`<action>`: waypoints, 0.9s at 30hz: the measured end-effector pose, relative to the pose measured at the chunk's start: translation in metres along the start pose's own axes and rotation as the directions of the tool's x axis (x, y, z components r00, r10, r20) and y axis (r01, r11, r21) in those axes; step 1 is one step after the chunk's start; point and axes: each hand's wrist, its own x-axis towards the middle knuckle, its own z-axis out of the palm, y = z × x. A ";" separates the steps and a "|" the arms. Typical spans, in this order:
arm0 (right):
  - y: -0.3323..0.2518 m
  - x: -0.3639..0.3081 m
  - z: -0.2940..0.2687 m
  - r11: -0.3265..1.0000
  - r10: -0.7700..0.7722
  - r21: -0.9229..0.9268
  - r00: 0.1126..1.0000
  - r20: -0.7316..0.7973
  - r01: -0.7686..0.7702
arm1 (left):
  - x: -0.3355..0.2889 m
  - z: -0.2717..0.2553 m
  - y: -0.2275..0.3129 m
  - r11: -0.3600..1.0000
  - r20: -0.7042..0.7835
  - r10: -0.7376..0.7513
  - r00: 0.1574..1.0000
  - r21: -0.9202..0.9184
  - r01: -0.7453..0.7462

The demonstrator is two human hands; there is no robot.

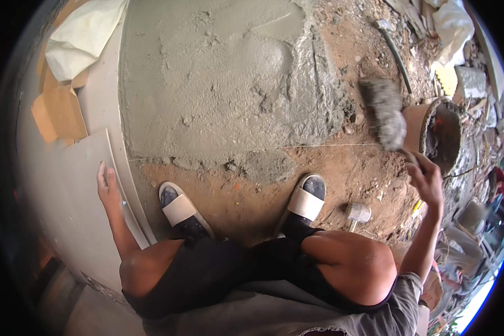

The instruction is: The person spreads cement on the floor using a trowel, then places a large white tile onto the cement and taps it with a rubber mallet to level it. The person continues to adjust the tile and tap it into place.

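A broad, wet grey concrete slab (207,84) was flanked at left by a pale flat panel (67,190). Right of the slab, a long, blurred, cement-caked grey trowel-like tool (383,112) was gripped by the nearer, right hand (427,178), its long axis aligned roughly with the slab's side. Left of the slab, the left hand (107,186) was held empty, loosely opened.

A head-worn fisheye looks steeply down past the wearer's bent knees (350,263) to wet cement (201,84) close ahead.
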 end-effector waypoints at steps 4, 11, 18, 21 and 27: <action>-0.046 0.057 0.085 0.860 -0.439 -0.217 0.886 0.149 0.462 | -0.006 -0.003 0.009 0.999 -0.029 -0.023 0.999 -0.041 0.022; -0.083 0.084 0.107 0.571 -0.699 -0.567 0.713 0.043 0.594 | -0.017 -0.016 0.017 0.987 -0.068 -0.140 0.988 -0.087 0.134; -0.101 0.154 0.157 0.265 -0.425 -0.671 0.708 0.564 0.693 | -0.026 -0.024 0.005 0.994 -0.056 -0.100 0.993 -0.039 0.098; -0.125 0.226 0.142 0.244 -0.421 -0.760 0.772 0.477 0.602 | -0.044 -0.036 -0.009 0.994 -0.070 -0.100 0.993 -0.040 0.098; -0.151 0.275 0.097 0.231 -0.603 -0.734 0.686 0.408 0.639 | -0.098 -0.053 -0.048 0.962 -0.071 -0.250 0.966 0.097 0.256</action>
